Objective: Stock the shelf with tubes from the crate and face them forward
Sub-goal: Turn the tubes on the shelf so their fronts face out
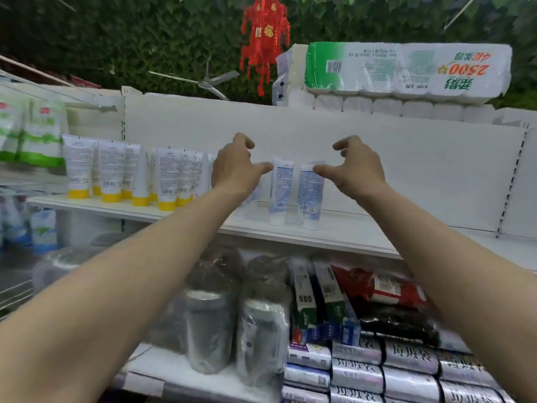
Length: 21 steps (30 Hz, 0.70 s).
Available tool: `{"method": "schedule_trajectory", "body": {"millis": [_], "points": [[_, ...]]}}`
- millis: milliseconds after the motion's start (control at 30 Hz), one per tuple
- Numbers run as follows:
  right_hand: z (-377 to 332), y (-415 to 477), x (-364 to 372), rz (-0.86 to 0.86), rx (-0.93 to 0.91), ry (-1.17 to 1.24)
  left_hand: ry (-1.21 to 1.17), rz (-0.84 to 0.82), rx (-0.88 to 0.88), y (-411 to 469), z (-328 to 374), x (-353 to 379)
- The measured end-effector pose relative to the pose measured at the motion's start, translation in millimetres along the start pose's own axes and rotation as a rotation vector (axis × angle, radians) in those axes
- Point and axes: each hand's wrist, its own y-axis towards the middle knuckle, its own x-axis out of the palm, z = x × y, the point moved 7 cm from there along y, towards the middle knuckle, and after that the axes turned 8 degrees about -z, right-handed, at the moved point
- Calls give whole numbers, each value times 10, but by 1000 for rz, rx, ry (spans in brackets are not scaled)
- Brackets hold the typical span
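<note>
Two white tubes with blue print, one [280, 193] to the left of the other [311, 196], stand cap down near the middle of the white shelf [363, 238], back labels toward me. A third such tube [242, 209] is mostly hidden behind my left wrist. My left hand [235, 167] hovers just left of them, fingers loosely curled, thumb tip at the top of the left tube. My right hand [359, 167] hovers to their right, likewise curled and holding nothing, its thumb tip by the top of the right tube. No crate is in view.
A row of white tubes with yellow caps [116, 173] fills the shelf's left part. Bare shelf board [421, 225] runs to the right. Toilet paper packs [406, 71] lie on top. Wrapped steel flasks [209, 321] and toothpaste boxes [305, 301] fill the shelf below.
</note>
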Motion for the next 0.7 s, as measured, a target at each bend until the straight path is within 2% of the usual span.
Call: {"method": "schedule_trajectory", "body": {"millis": [100,267,467,700], "points": [[-443,70,-37,-59,-160,2,90,-36,11,100,34,-322],[-1094,147,230,-276,-332,-100,207,-132,-21,247,-74,-792],[-1717,214,721,-397,-398,-247,278,-177,-33,274,-398,-1290],[-2441,152,1034,-429,-413,-249,308,-176,-22,270,-803,-2043]]}}
